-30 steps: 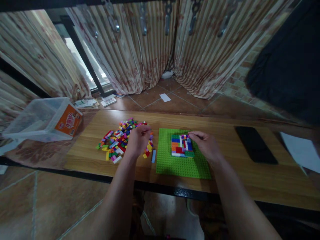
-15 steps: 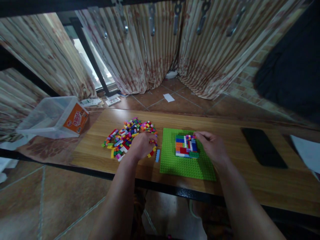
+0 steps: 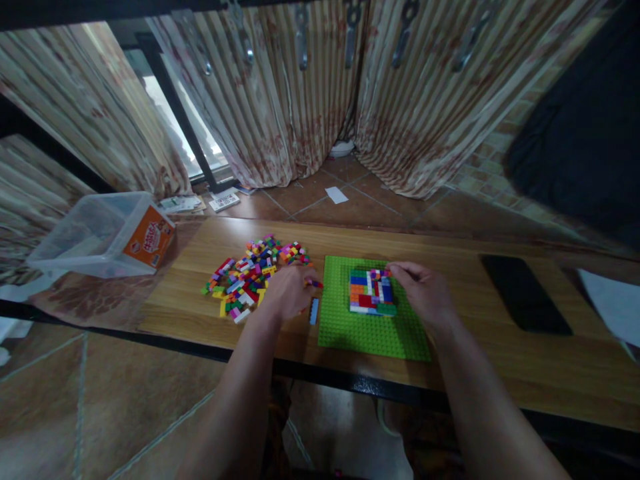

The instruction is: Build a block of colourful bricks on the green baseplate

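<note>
My left hand (image 3: 290, 292) is closed at the right edge of a loose heap of colourful toy bricks (image 3: 245, 283). A small red and blue toy brick (image 3: 314, 284) sticks out from its fingertips. Just below it, a light blue brick (image 3: 314, 311) lies on the table, beside the green baseplate (image 3: 370, 340). On that plate stands a low square brick structure (image 3: 367, 301) in many colours. My right hand (image 3: 423, 290) pinches at the structure's far right corner, thumb and forefinger together there; the exact brick under them is hidden.
The wooden table (image 3: 475, 360) carries a black flat slab (image 3: 525, 293) at the right, with white paper (image 3: 613, 307) beyond it. A clear plastic bin (image 3: 95, 233) with an orange label stands at the left. Curtains (image 3: 300, 120) hang behind.
My left hand has shifted slightly right, away from the heap, and a red and blue brick now shows at its fingertips. My right hand stays at the structure's corner.
</note>
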Demonstrator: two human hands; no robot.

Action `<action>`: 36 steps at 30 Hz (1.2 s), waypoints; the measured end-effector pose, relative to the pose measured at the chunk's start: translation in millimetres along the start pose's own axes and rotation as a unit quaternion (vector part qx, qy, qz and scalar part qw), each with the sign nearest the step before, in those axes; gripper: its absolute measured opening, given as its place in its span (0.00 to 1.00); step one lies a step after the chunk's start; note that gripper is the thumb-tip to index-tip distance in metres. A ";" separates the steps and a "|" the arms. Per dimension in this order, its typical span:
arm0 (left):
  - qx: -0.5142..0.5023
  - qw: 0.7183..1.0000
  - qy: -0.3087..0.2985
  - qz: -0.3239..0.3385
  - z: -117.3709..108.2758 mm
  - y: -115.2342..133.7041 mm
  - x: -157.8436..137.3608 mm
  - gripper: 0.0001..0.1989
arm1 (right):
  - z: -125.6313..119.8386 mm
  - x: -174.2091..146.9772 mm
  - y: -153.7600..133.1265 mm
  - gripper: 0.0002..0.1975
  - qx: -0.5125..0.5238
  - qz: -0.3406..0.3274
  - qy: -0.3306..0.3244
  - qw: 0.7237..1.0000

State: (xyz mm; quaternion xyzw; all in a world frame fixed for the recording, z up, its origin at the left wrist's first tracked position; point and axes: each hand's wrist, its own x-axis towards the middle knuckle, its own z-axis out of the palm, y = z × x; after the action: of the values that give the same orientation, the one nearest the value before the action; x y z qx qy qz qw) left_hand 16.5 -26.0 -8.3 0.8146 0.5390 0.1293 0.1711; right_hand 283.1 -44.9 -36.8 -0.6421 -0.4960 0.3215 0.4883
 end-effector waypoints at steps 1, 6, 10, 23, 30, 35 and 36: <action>0.011 1.000 -0.001 0.003 1.2 3.5 0.2 0.11 | 0.0 -0.1 0.2 0.13 0.001 0.001 0.000 1.000; 0.079 0.997 -0.013 -0.019 5.6 16.8 1.7 0.13 | -0.4 -0.2 0.2 0.13 -0.012 0.002 0.000 1.000; 0.045 0.999 0.007 -0.019 5.1 15.4 3.6 0.11 | -1.6 -0.4 -4.1 0.12 -0.004 -0.009 0.015 1.000; -0.484 0.872 0.062 0.031 25.2 56.7 7.2 0.11 | 16.7 -33.4 -36.9 0.09 0.074 -0.101 -0.092 0.988; -0.477 0.875 0.069 0.033 25.4 65.4 7.5 0.13 | 16.5 -31.3 -33.8 0.07 0.075 -0.119 -0.103 0.985; -0.476 0.875 0.072 0.045 26.8 68.2 7.1 0.13 | 15.6 -32.4 -34.9 0.06 0.053 -0.126 -0.093 0.986; -0.474 0.876 0.073 0.046 26.9 69.0 6.8 0.13 | 15.5 -32.8 -35.5 0.06 0.047 -0.125 -0.090 0.987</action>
State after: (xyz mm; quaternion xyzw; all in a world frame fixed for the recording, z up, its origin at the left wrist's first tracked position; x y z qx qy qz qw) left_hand 87.3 -48.4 -3.7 0.6477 0.3862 0.4358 0.4912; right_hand 247.9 -70.2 -10.5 -0.5194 -0.5989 0.3373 0.5077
